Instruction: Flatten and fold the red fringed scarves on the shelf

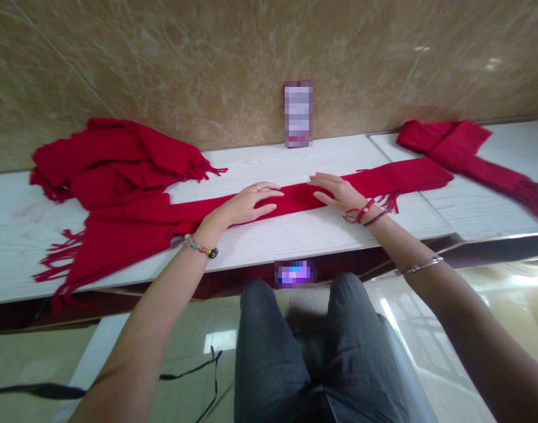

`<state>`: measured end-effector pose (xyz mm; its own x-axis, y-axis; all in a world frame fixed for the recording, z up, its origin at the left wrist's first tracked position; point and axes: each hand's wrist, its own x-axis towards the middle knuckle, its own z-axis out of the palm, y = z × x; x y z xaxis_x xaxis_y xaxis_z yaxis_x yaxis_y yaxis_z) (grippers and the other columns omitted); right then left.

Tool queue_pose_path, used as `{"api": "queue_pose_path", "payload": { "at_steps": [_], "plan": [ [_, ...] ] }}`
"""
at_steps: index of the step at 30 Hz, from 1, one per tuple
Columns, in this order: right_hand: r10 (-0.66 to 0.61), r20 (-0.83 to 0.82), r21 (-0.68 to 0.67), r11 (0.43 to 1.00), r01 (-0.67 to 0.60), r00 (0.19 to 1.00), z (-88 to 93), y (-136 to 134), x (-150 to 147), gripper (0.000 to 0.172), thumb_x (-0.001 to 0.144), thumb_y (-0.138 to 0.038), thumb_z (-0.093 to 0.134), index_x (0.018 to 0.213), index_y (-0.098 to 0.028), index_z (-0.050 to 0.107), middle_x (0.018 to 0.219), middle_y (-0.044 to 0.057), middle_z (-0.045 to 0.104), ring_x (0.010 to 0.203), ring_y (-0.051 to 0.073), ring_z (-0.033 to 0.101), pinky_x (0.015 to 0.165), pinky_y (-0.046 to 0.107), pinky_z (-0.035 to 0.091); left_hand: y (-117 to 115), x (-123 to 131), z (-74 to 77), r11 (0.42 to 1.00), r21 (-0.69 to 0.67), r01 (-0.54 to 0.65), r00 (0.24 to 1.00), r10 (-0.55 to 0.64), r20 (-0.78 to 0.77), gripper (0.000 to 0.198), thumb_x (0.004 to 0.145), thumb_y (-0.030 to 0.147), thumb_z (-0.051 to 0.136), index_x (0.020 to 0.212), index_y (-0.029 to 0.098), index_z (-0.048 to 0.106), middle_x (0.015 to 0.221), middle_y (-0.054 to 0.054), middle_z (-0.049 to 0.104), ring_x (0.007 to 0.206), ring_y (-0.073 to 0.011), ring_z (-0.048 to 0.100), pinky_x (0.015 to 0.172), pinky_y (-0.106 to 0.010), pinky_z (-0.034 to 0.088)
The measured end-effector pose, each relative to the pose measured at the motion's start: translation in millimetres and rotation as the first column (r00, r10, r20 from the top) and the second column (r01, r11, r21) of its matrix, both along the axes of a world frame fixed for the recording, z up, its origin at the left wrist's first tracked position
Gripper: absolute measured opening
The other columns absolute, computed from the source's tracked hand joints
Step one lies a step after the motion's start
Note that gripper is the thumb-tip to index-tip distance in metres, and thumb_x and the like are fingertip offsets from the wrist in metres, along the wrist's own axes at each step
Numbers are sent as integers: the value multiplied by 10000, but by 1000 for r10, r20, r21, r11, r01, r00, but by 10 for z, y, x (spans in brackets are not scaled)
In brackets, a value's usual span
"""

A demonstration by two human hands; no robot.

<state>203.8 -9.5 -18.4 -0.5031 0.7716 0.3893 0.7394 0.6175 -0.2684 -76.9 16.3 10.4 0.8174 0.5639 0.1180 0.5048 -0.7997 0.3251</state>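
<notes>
Head view: left hand (251, 204) and right hand (337, 192) lie flat, fingers outstretched, on long red fringed scarf (132, 226); pixelated card (298, 113) unreadable.

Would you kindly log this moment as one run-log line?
left hand: flat on red scarf | right hand: flat on it | scarf: stretched along white table

Your left grip (251, 204) lies flat, palm down, fingers pointing toward two o'clock; your right grip (337, 192) lies flat likewise, fingers toward ten o'clock.
</notes>
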Motion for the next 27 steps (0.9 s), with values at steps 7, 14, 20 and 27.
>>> {"api": "queue_pose_path", "payload": {
  "at_steps": [7, 14, 20, 27],
  "plan": [
    [-218, 291, -54, 968, 244, 931, -76, -48, 8, 457, 922, -308, 319, 1355, -240, 447, 1428, 89, 414, 1303, 305, 368, 1021, 593, 286, -107, 119, -27, 998, -33, 55, 923, -63, -379, 609, 904, 537, 378, 1447, 311, 220, 1551, -11, 78, 1418, -261, 21, 1124, -463, 35],
    [-357, 196, 39, 934, 356, 914, -25, 0, 93, 515, 915, -357, 340, 1412, -223, 350, 1483, 119, 309, 1349, 353, 262, 1008, 662, 229, -109, 104, -17, 999, -34, 41, 919, -51, -391, 586, 906, 568, 339, 1436, 337, 239, 1554, -6, 41, 1419, -257, -2, 1122, -476, 27],
    [-192, 318, -99, 967, 234, 929, -75, -23, -34, 482, 936, -401, 284, 1394, -288, 379, 1460, 65, 368, 1330, 311, 322, 1024, 615, 263, -101, 101, -52, 999, -47, -12, 931, -6, -364, 511, 938, 529, 274, 1415, 347, 296, 1555, -5, 26, 1420, -248, 6, 1121, -476, 38],
    [-404, 395, -99, 874, 476, 825, -26, -43, 821, 470, 924, -352, 374, 1372, -223, 433, 1445, 121, 372, 1325, 361, 314, 1022, 678, 189, -103, 97, -46, 999, -42, 2, 933, -17, -360, 482, 948, 489, 289, 1413, 358, 294, 1555, 12, 35, 1419, -246, 15, 1119, -476, 32]
  ]
}}
